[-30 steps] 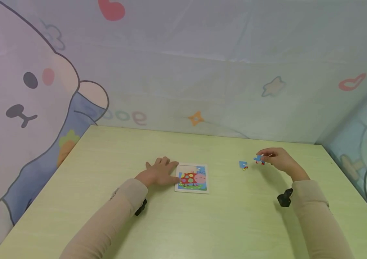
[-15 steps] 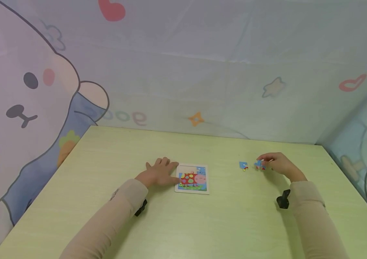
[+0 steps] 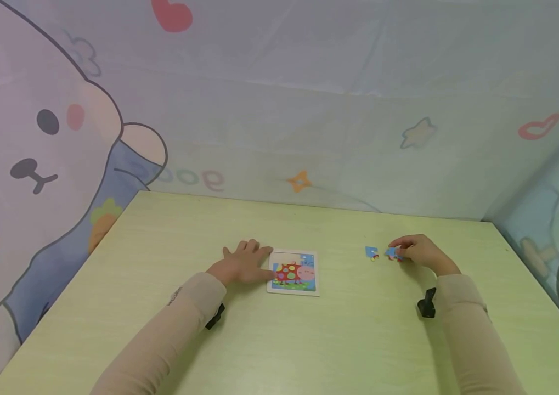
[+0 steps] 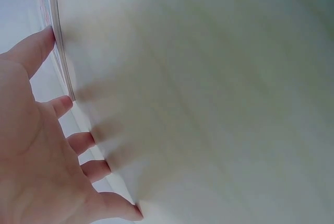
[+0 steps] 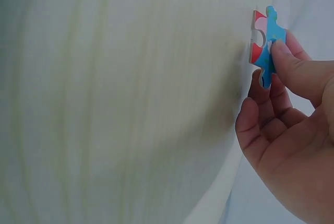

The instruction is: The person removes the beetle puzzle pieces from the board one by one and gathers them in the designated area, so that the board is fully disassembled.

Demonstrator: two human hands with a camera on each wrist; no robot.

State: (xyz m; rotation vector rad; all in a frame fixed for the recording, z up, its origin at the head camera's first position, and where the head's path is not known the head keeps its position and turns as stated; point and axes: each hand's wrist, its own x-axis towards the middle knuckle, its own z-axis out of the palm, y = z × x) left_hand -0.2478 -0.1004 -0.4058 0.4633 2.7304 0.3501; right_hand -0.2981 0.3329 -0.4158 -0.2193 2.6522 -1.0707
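My left hand (image 3: 243, 264) lies with spread fingers at the left side of a square jigsaw tray (image 3: 293, 293), its thumb on the tray's edge. A spotted red bug with a pink face shows in the tray, and a pale bare patch lies at its upper left. To the right, my right hand (image 3: 422, 254) pinches a jigsaw piece (image 5: 274, 33) between thumb and fingers. That piece is blue with red and pink parts, held tilted close over the table. Just left of it lies a loose blue jigsaw piece (image 3: 371, 252).
The pale wooden table (image 3: 338, 340) ends at the back against a printed cloth (image 3: 279, 109) with a big bear at the left. Each wrist wears a black camera mount, the right one (image 3: 427, 303) hanging low beside the sleeve.
My right hand has brought the pinched jigsaw piece lower and slightly left, nearer the loose piece. My left hand and the tray have stayed in place.
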